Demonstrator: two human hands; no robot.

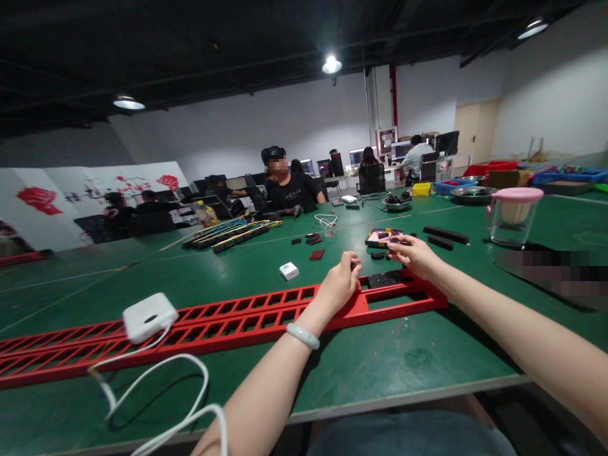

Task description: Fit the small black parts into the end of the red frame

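Head view: left hand (pixel 338 282) over red frame (pixel 237 339) on table (pixel 418 361), fingers pinched on small dark piece (pixel 354 266). Right hand (pixel 414 254) at small box (pixel 375 243); cannot tell whether its fingers grip.

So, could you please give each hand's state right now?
Left hand: closed, apparently on a small dark piece.
Right hand: by the small box; grip unclear.

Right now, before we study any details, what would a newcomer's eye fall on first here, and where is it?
Probably the long red frame, stretching across the green table from the picture's left edge. The left hand and right hand would draw the eye to its right part. Next might come the white box on its left part and the pink-lidded cup at far right.
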